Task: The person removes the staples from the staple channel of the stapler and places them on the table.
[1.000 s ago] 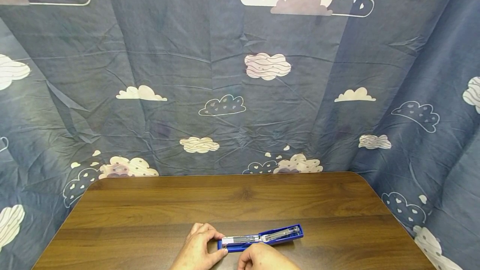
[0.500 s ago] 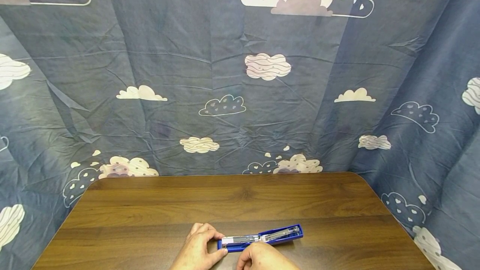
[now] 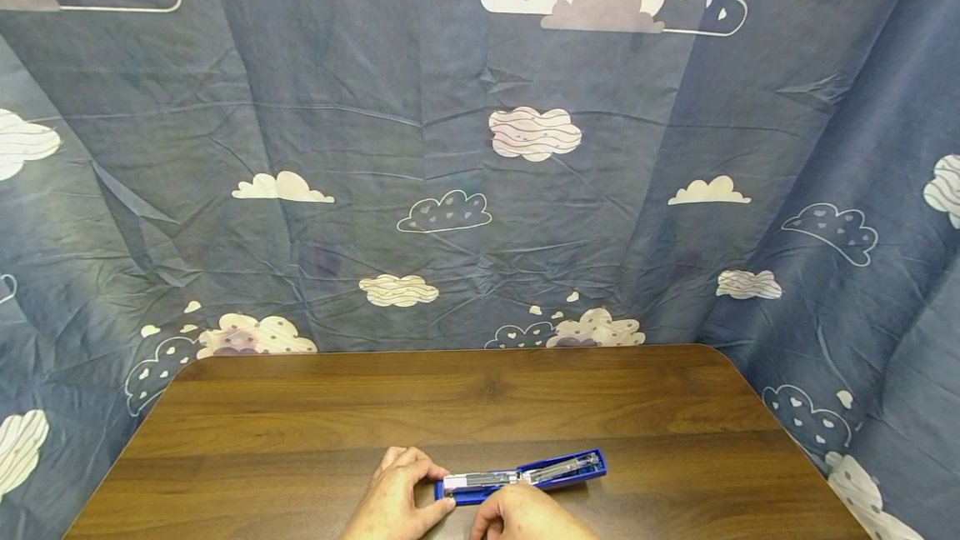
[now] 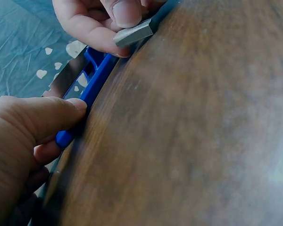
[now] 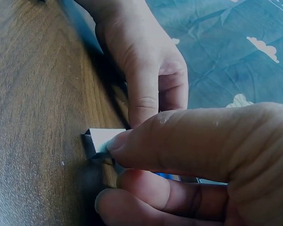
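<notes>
A blue stapler (image 3: 573, 471) lies opened out on the wooden table, its metal staple channel exposed. At its left end my left hand (image 3: 393, 494) grips the blue base between thumb and fingers, as the left wrist view shows the thumb (image 4: 68, 110) along its edge. My right hand (image 3: 536, 517) is just in front of the stapler's middle, partly covering it. Between the right thumb (image 5: 151, 143) and fingers I pinch a short silver strip of staples (image 4: 133, 35), which the head view hides. That strip is near the table surface, apart from the channel.
The brown wooden table (image 3: 487, 394) runs back to a dark blue curtain (image 3: 360, 140) printed with clouds. Side folds of the same curtain hang left and right of the table.
My right hand has shifted very slightly to the left. The left hand and the stapler stay where they were.
</notes>
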`<action>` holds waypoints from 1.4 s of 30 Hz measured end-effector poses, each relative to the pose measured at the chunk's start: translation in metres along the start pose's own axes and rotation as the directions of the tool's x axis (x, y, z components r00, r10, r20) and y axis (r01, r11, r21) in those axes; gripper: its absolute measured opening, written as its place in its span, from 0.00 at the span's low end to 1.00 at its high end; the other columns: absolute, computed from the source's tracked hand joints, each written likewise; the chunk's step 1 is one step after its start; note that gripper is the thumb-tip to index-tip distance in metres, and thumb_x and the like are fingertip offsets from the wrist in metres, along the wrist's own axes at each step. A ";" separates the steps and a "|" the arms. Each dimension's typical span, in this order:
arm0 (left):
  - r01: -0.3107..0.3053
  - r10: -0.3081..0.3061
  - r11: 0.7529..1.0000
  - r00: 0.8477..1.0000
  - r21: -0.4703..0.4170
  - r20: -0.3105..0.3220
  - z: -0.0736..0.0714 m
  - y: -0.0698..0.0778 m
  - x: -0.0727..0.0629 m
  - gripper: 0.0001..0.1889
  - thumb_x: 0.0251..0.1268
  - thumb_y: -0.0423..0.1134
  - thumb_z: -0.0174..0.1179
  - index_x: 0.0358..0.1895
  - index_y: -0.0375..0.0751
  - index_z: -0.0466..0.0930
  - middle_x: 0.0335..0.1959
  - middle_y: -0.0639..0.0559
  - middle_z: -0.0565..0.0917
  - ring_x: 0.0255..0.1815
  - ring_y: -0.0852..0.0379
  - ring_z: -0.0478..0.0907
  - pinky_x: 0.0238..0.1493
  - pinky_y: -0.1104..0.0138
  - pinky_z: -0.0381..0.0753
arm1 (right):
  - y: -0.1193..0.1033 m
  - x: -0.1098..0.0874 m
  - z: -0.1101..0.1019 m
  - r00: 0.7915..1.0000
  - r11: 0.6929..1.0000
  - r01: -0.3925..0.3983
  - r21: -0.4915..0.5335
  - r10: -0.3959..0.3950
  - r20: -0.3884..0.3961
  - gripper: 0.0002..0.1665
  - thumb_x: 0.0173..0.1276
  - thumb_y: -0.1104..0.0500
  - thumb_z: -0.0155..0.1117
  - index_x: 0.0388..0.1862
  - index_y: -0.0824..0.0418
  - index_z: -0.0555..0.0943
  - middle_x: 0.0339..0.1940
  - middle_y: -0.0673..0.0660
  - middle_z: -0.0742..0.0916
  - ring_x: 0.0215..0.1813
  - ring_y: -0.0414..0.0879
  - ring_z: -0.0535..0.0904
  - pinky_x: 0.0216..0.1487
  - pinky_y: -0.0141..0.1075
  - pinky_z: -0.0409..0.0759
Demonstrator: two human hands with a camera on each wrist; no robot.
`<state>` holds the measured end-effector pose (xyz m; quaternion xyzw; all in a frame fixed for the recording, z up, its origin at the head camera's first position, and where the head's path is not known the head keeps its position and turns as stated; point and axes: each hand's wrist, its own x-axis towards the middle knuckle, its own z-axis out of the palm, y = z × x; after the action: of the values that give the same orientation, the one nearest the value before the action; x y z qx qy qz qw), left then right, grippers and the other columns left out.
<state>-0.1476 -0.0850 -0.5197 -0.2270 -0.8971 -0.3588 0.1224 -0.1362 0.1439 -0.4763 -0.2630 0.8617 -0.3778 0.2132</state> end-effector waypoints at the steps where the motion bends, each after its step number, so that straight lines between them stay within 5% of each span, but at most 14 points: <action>1: -0.003 0.003 1.000 1.000 0.002 -0.002 0.000 0.000 0.000 0.13 0.50 0.50 0.78 0.39 0.61 0.86 0.37 0.71 0.80 0.45 0.65 0.70 0.45 0.65 0.73 | 0.000 0.000 0.000 1.000 1.000 0.000 0.005 0.000 0.002 0.06 0.53 0.69 0.72 0.30 0.61 0.89 0.17 0.41 0.81 0.21 0.25 0.69 0.25 0.22 0.70; 20: -0.030 0.031 0.999 0.999 0.018 -0.035 0.002 0.000 -0.001 0.13 0.48 0.50 0.78 0.38 0.61 0.87 0.36 0.72 0.80 0.44 0.65 0.70 0.45 0.64 0.73 | 0.000 0.000 -0.001 1.000 0.999 -0.023 0.039 0.023 0.004 0.04 0.54 0.67 0.71 0.29 0.61 0.87 0.17 0.41 0.81 0.21 0.26 0.70 0.27 0.23 0.70; 28: -0.033 0.034 0.999 0.999 0.018 -0.029 0.001 -0.001 -0.001 0.13 0.48 0.50 0.78 0.38 0.61 0.87 0.37 0.71 0.80 0.44 0.65 0.70 0.45 0.65 0.73 | -0.003 0.002 -0.003 0.984 0.997 0.072 -0.010 -0.073 -0.162 0.07 0.63 0.62 0.69 0.26 0.54 0.84 0.16 0.35 0.73 0.19 0.26 0.65 0.21 0.23 0.64; 33: -0.031 0.031 0.999 0.999 0.016 -0.020 0.001 -0.001 -0.001 0.13 0.48 0.50 0.78 0.38 0.60 0.87 0.37 0.70 0.80 0.44 0.65 0.70 0.44 0.65 0.73 | -0.004 0.003 -0.004 0.961 0.997 0.056 -0.049 -0.068 -0.268 0.07 0.65 0.61 0.69 0.27 0.52 0.83 0.15 0.35 0.72 0.18 0.26 0.64 0.21 0.24 0.64; 42: -0.023 0.023 1.000 1.000 0.006 -0.010 0.001 -0.001 -0.001 0.13 0.50 0.50 0.77 0.40 0.59 0.87 0.37 0.70 0.80 0.44 0.65 0.69 0.44 0.65 0.73 | -0.004 0.003 -0.004 0.958 0.999 0.014 -0.041 -0.025 -0.285 0.03 0.67 0.60 0.69 0.36 0.52 0.83 0.16 0.38 0.74 0.16 0.29 0.65 0.20 0.27 0.65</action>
<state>-0.1476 -0.0849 -0.5210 -0.2354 -0.8949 -0.3556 0.1316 -0.1393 0.1420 -0.4710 -0.2183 0.8880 -0.3972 0.0776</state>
